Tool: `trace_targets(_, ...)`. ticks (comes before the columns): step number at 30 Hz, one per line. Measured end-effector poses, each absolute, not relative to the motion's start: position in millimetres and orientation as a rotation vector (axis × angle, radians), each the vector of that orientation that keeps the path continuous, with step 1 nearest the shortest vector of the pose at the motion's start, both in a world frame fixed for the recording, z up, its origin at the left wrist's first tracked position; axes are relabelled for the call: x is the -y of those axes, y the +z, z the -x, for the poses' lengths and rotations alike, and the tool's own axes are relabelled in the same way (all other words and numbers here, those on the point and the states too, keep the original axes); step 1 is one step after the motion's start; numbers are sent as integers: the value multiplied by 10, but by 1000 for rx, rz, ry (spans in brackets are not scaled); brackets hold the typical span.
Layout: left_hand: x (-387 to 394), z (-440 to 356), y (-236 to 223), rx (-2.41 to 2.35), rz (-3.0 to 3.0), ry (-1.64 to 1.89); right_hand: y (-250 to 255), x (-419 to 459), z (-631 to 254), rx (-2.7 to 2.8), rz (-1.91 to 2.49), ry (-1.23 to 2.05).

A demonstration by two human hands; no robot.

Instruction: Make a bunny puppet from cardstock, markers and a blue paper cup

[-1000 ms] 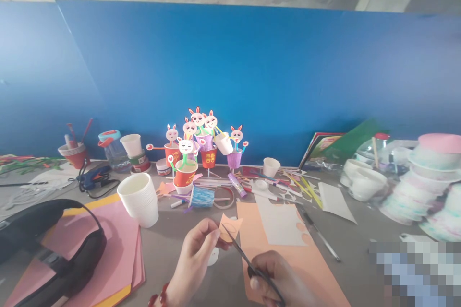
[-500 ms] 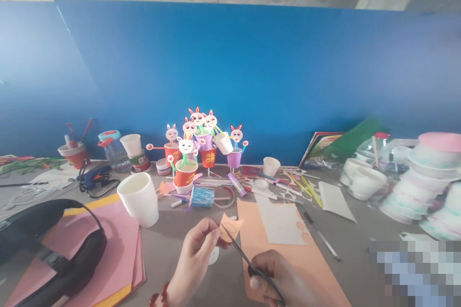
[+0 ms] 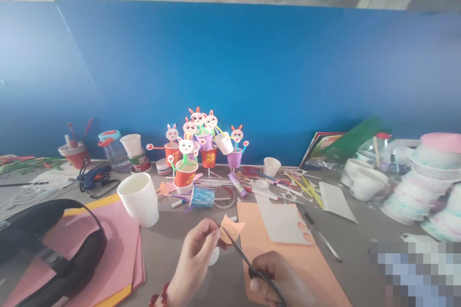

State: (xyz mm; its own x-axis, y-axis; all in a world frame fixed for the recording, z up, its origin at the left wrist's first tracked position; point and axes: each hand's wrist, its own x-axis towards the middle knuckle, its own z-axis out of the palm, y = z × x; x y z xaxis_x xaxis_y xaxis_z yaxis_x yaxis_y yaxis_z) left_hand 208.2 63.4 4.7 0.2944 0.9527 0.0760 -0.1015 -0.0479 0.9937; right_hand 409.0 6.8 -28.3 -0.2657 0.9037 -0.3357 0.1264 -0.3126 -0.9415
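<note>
Between the thumb and fingers of my left hand (image 3: 198, 252) is a small orange paper piece (image 3: 235, 228) with an oval drawn on it. My right hand (image 3: 277, 276) is closed round the handles of a pair of black scissors (image 3: 243, 256), whose blades reach up-left to the paper's edge beside my left fingertips. Under my left hand a white paper disc (image 3: 214, 256) lies partly hidden on the table. A large orange sheet (image 3: 288, 268) lies below my right hand, with a white sheet (image 3: 279, 223) on top of it.
Rabbit-faced paper-cup figures (image 3: 186, 153) stand at the back. Stacked white cups (image 3: 139, 199) and black headphones (image 3: 82, 259) lie to the left on pink paper (image 3: 118, 235). A pen (image 3: 322, 235) and painted bowls (image 3: 414, 192) are at right; paper scraps and markers litter the middle.
The scissors and the orange paper piece have shifted very slightly, the paper tilting a little to the right. Both hands keep their grip.
</note>
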Motion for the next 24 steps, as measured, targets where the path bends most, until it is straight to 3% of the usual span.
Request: trace_targets(24, -574, -2121, 0, -821, -1287, 1051, -239, -80, -3989, 1252, 1277, 1633)
